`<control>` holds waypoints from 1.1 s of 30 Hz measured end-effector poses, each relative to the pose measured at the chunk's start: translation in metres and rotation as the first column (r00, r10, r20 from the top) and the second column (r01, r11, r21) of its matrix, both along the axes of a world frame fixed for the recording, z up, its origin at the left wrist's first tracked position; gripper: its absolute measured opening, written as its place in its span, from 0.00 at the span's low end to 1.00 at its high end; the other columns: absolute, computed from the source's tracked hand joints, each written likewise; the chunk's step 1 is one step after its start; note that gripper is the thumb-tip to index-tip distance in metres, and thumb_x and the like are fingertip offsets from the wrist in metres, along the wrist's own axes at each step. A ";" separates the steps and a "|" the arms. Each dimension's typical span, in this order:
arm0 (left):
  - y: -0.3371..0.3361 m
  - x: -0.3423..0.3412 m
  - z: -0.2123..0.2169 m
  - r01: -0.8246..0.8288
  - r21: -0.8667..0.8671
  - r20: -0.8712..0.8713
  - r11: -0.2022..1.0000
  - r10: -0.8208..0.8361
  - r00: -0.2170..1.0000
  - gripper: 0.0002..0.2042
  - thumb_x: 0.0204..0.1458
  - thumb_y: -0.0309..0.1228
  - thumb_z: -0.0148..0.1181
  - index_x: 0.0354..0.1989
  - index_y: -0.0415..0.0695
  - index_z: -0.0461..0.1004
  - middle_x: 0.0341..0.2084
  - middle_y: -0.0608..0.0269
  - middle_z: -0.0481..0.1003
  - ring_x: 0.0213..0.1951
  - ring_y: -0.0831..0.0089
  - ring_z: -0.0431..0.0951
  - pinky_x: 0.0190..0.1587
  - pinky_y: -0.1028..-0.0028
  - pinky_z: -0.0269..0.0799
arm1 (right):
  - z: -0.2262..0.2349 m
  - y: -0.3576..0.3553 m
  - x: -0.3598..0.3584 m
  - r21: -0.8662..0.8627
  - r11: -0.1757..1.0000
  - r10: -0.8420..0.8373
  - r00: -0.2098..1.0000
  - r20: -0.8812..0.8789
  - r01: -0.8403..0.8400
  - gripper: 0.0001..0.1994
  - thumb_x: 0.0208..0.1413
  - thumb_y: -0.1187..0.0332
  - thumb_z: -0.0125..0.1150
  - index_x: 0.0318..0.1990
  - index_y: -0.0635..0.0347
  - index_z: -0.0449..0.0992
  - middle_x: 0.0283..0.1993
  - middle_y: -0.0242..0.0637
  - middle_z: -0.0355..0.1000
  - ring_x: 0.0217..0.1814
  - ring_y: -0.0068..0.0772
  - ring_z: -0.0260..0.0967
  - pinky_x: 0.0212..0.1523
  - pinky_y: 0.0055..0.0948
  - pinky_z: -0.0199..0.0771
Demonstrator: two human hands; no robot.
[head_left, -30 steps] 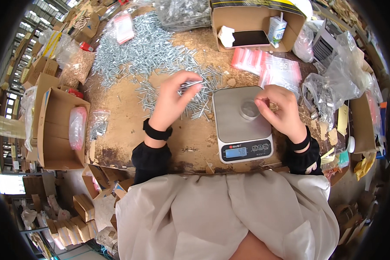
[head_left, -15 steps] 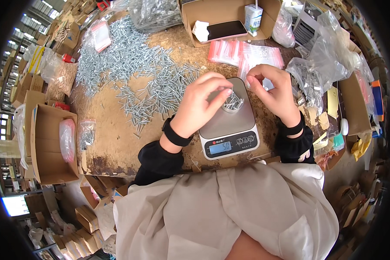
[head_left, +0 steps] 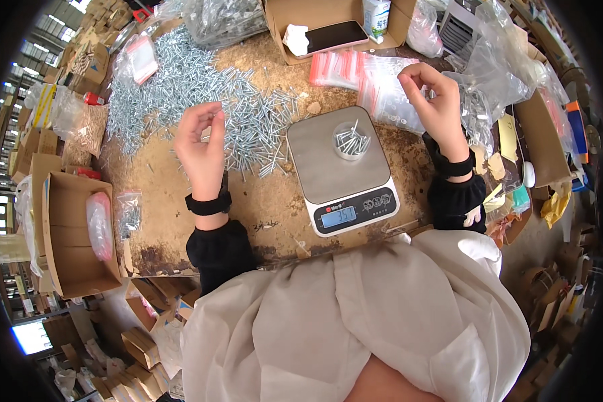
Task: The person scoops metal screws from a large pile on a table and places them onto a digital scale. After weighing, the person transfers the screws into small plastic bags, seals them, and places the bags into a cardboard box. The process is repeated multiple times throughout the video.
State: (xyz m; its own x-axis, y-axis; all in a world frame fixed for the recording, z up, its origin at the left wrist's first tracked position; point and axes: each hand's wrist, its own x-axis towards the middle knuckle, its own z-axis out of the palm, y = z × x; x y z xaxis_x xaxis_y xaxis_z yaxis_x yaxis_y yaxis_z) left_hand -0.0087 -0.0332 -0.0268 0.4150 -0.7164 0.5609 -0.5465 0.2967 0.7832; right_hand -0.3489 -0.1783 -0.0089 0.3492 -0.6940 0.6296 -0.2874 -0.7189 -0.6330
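I am seeing the fingers [head_left: 216, 115] of the left hand [head_left: 201, 151] pinching narrowly together left of the frame's centre, and whether a screw is sitting between them I cannot tell. They are hovering over the spread pile of silvery metal screws [head_left: 181, 80] covering the upper left of the worn brown desk [head_left: 275, 201]. The right hand [head_left: 435, 104] is curling its fingers narrowly in the upper right, above the stack of clear zip bags with red strips [head_left: 355, 70]; what it is holding I cannot tell. Between both hands, the grey digital kitchen scale [head_left: 345, 171] is carrying a small clear round cup [head_left: 350, 141] with a few screws in it.
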 end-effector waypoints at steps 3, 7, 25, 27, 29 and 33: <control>0.002 -0.001 0.003 -0.006 -0.012 0.001 1.000 0.006 1.000 0.05 0.57 0.19 0.60 0.41 0.36 0.77 0.39 0.61 0.77 0.40 0.76 0.79 0.45 0.76 0.75 | -0.003 0.002 0.001 0.030 1.000 0.007 0.999 -0.032 -0.006 0.05 0.58 0.72 0.64 0.34 0.66 0.78 0.25 0.34 0.74 0.26 0.22 0.68 0.32 0.23 0.69; 0.004 -0.003 0.006 0.001 -0.017 0.028 1.000 -0.001 1.000 0.05 0.57 0.19 0.61 0.41 0.36 0.77 0.39 0.62 0.78 0.40 0.76 0.79 0.45 0.76 0.76 | -0.003 0.007 0.005 0.009 1.000 0.027 0.998 -0.064 -0.027 0.05 0.57 0.72 0.64 0.35 0.66 0.78 0.25 0.35 0.74 0.26 0.24 0.70 0.32 0.24 0.70; 0.012 -0.064 0.000 0.140 0.079 -0.044 0.987 -0.137 0.990 0.18 0.57 0.19 0.60 0.57 0.40 0.71 0.42 0.66 0.78 0.37 0.83 0.75 0.36 0.83 0.68 | 0.002 0.124 -0.082 0.053 0.997 -0.043 0.979 -0.202 0.054 0.03 0.53 0.77 0.62 0.28 0.64 0.77 0.25 0.37 0.74 0.24 0.33 0.71 0.27 0.27 0.68; 0.015 -0.060 0.002 0.091 0.065 -0.168 0.994 -0.079 0.983 0.14 0.59 0.19 0.58 0.53 0.39 0.73 0.43 0.65 0.77 0.41 0.82 0.75 0.43 0.82 0.69 | -0.047 0.179 -0.133 0.475 0.869 -0.040 0.977 -0.208 0.137 0.02 0.53 0.77 0.62 0.29 0.65 0.77 0.23 0.35 0.73 0.23 0.25 0.68 0.26 0.25 0.67; 0.015 -0.060 -0.004 0.089 0.056 -0.231 0.994 -0.074 0.970 0.12 0.60 0.19 0.58 0.52 0.38 0.73 0.44 0.64 0.77 0.43 0.81 0.75 0.45 0.80 0.70 | -0.133 0.245 -0.187 0.655 0.660 -0.174 0.923 -0.343 0.368 0.02 0.54 0.76 0.61 0.31 0.65 0.78 0.21 0.34 0.71 0.22 0.22 0.66 0.25 0.24 0.66; 0.011 -0.068 -0.010 0.047 0.022 0.012 0.999 -0.048 0.999 0.08 0.56 0.21 0.62 0.44 0.40 0.76 0.38 0.64 0.76 0.32 0.80 0.72 0.32 0.82 0.64 | -0.287 0.400 -0.295 0.507 0.381 -0.136 0.590 -0.796 0.773 0.10 0.56 0.62 0.60 0.35 0.60 0.80 0.29 0.50 0.77 0.29 0.45 0.77 0.30 0.41 0.74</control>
